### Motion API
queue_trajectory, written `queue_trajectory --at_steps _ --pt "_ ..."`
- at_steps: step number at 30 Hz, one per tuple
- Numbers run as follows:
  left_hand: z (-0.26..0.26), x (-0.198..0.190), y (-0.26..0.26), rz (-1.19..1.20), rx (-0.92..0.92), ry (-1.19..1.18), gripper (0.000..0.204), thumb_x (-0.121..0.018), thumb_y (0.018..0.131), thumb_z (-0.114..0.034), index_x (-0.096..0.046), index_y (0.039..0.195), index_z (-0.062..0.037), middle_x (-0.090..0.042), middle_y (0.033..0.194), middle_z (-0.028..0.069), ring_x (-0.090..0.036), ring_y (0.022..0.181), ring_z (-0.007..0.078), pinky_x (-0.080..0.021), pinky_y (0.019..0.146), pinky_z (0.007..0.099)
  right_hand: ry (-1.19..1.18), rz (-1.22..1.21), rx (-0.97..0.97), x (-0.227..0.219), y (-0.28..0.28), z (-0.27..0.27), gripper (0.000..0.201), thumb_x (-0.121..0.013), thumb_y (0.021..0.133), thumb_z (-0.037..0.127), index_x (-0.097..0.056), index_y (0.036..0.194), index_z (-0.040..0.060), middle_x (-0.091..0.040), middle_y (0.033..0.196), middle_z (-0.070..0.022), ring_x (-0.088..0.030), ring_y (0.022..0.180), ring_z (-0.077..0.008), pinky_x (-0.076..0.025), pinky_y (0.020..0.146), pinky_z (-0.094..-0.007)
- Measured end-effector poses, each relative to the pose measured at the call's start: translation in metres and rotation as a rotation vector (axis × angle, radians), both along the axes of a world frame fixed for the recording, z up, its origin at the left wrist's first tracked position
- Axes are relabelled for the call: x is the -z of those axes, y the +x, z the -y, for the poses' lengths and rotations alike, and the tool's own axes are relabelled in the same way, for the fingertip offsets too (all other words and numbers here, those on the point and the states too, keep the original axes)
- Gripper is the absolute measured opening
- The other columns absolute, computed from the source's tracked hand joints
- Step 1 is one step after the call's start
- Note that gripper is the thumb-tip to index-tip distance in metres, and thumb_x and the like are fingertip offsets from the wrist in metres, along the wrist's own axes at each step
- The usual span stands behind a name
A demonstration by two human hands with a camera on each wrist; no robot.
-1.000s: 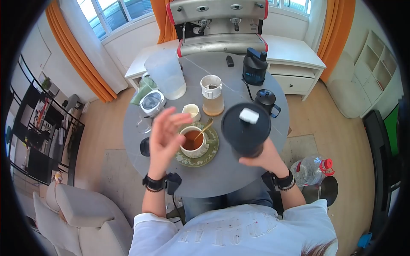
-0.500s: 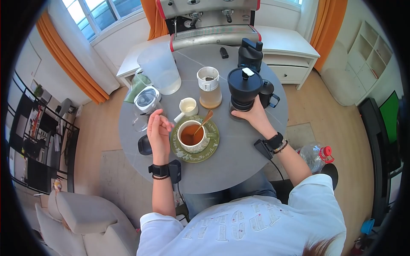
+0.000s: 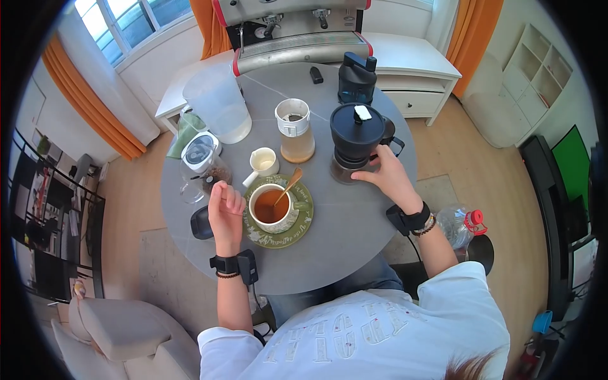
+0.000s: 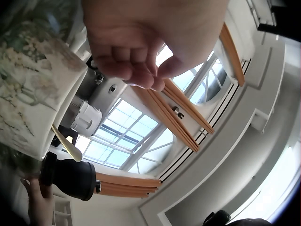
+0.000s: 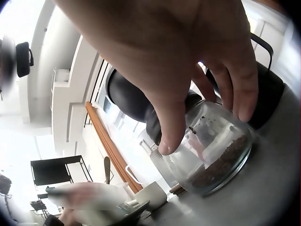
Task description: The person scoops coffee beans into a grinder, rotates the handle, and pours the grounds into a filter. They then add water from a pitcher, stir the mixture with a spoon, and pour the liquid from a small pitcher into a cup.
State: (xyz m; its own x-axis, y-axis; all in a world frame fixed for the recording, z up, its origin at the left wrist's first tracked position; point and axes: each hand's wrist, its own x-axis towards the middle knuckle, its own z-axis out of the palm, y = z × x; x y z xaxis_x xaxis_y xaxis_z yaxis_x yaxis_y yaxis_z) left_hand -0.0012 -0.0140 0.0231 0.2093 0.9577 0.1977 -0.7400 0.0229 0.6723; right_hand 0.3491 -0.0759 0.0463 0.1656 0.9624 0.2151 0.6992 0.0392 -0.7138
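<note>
A manual coffee grinder (image 3: 356, 130) with a black hopper stands upright at the table's right side. Coffee grounds lie in its glass jar (image 5: 221, 162). Close at the jar is my right hand (image 3: 394, 180), thumb along its near side and fingers loosely spread by its right side. My left hand (image 3: 226, 212), fingers loosely curled, hovers with nothing in it, left of a patterned cup (image 3: 282, 227) of reddish-brown liquid. A gold spoon (image 3: 292, 182) leans in that cup, which sits on a green saucer (image 3: 278, 240).
Behind the cup stand a small cream pitcher (image 3: 263, 163) and a glass with a white filter top (image 3: 292, 123). To the left are a lidded glass jar (image 3: 206, 158), a large translucent jug (image 3: 218, 114) and a black case (image 3: 202, 223). A black mug (image 3: 396, 144) adjoins the grinder.
The right hand has carried the grinder forward and down onto the table, and its fingers have loosened. My left hand has drawn back and lowered beside the cup, its fingers curling in.
</note>
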Motion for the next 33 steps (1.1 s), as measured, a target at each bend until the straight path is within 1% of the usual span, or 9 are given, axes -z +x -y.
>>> queue_trajectory --at_steps 5,8,14,17,18,21,25,29,33 --pt "0.002 0.002 0.0 -0.034 -0.007 0.016 0.02 -0.046 0.102 -0.024 -0.055 0.101 -0.0068 -0.039 0.066 -0.0024 -0.035 0.059 0.0083 -0.03 0.056 0.0239 0.006 -0.016 0.078 0.005 -0.005 -0.025 0.038 -0.079 0.079 0.022 -0.054 0.097 0.0004 -0.063 0.078 -0.0109 -0.065 0.064 -0.0207 -0.053 0.065 -0.0326" --pt "0.002 0.002 0.0 -0.042 -0.021 0.012 0.02 -0.046 0.102 -0.024 -0.055 0.101 -0.007 -0.04 0.067 -0.0023 -0.036 0.06 0.0084 -0.031 0.057 0.0239 -0.022 -0.193 0.048 0.01 -0.012 -0.041 0.027 -0.073 0.084 0.017 -0.053 0.087 -0.0009 -0.062 0.064 -0.0118 -0.066 0.064 -0.0222 -0.052 0.062 -0.0333" --pt "0.003 0.0 0.002 -0.015 -0.039 -0.023 0.014 -0.046 0.101 -0.017 -0.054 0.102 -0.0061 -0.036 0.069 -0.0027 -0.036 0.06 0.0077 -0.031 0.056 0.0226 0.109 0.079 0.001 0.008 -0.009 -0.052 0.018 -0.067 0.088 0.014 -0.06 0.084 -0.0022 -0.066 0.07 -0.0116 -0.067 0.065 -0.0205 -0.051 0.061 -0.0314" --pt "0.002 0.001 0.0 0.007 -0.038 -0.038 0.014 -0.047 0.1 -0.017 -0.054 0.102 -0.006 -0.036 0.07 -0.0027 -0.036 0.06 0.0079 -0.032 0.057 0.0225 0.373 -0.158 0.109 -0.004 -0.001 -0.035 0.019 -0.067 0.089 0.016 -0.062 0.086 -0.0019 -0.065 0.072 -0.0103 -0.064 0.063 -0.02 -0.05 0.061 -0.0313" --pt "0.001 0.002 0.0 0.011 -0.026 -0.037 0.015 -0.047 0.101 -0.019 -0.055 0.102 -0.0065 -0.038 0.069 -0.0027 -0.036 0.06 0.008 -0.031 0.057 0.0228 0.414 -0.182 0.18 -0.009 0.005 -0.027 0.023 -0.068 0.089 0.02 -0.062 0.093 -0.0013 -0.065 0.081 -0.0097 -0.062 0.07 -0.0222 -0.05 0.068 -0.0324" --pt "0.0 0.005 -0.001 0.019 -0.002 -0.045 0.018 -0.046 0.102 -0.022 -0.056 0.103 -0.0076 -0.041 0.068 -0.0028 -0.037 0.061 0.0082 -0.031 0.058 0.0234 0.748 0.195 0.448 -0.001 0.025 -0.023 0.03 -0.069 0.088 0.024 -0.06 0.102 -0.0012 -0.065 0.089 -0.0094 -0.06 0.078 -0.022 -0.049 0.076 -0.0339" --pt "0.002 0.004 0.001 0.006 0.007 -0.055 0.018 -0.047 0.102 -0.022 -0.057 0.104 -0.0075 -0.041 0.069 -0.0028 -0.037 0.061 0.0083 -0.031 0.058 0.0231 0.124 -0.456 0.413 0.045 0.066 -0.032 0.043 -0.065 0.092 0.04 -0.06 0.106 -0.0002 -0.063 0.089 -0.006 -0.056 0.083 -0.014 -0.045 0.078 -0.0287" --pt "0.001 0.005 0.001 -0.013 0.005 -0.052 0.018 -0.047 0.102 -0.022 -0.057 0.104 -0.0073 -0.041 0.069 -0.003 -0.038 0.061 0.0083 -0.032 0.059 0.0232 0.154 -0.544 0.225 0.051 0.074 -0.029 0.041 -0.062 0.095 0.04 -0.061 0.087 -0.0001 -0.061 0.083 -0.0027 -0.054 0.079 -0.0097 -0.042 0.075 -0.0248" --pt "0.002 0.004 0.003 -0.02 -0.004 -0.064 0.018 -0.047 0.1 -0.02 -0.056 0.106 -0.0059 -0.038 0.069 -0.0029 -0.036 0.061 0.0084 -0.032 0.057 0.0228 0.333 -0.866 0.179 0.058 0.07 -0.036 0.036 -0.058 0.098 0.034 -0.057 0.078 0.0045 -0.054 0.076 -0.0001 -0.049 0.073 -0.0093 -0.04 0.073 -0.025"
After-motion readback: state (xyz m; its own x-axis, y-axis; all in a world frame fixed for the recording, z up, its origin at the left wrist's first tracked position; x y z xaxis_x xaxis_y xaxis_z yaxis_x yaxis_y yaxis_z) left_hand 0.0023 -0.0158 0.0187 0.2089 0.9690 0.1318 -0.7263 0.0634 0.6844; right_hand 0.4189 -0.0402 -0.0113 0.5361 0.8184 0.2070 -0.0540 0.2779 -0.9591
